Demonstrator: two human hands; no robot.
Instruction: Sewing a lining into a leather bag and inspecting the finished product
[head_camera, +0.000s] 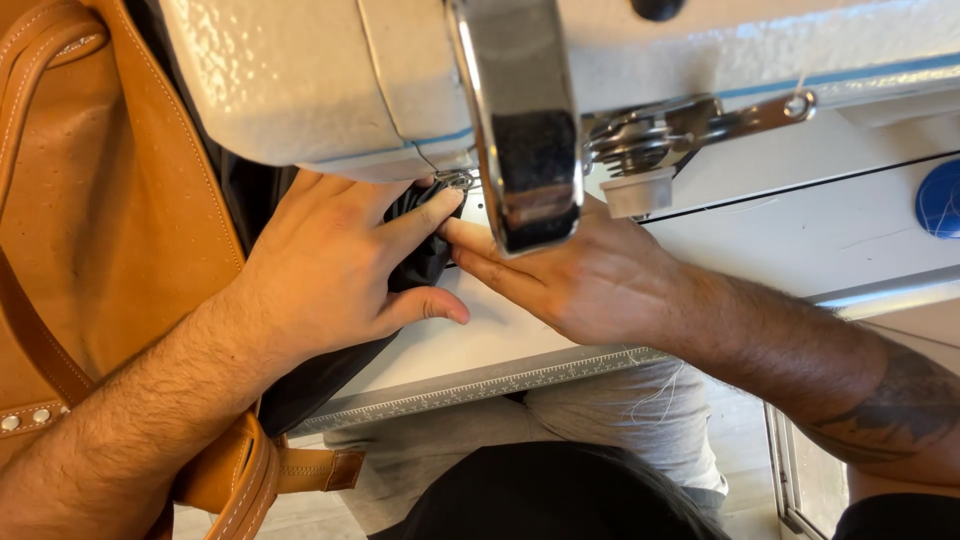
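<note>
Black fabric (425, 255) — under left hand (330, 270) fingers, pressed flat | right hand (585, 285) fingers touching its edge — extended.

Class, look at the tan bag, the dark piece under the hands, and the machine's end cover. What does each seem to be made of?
Tan bag: probably leather, matte and grained, with pale stitching and studs.
Dark piece: likely thin black fabric or lining; it folds softly.
End cover: polished metal, apparently chromed; it mirrors its surroundings.
</note>
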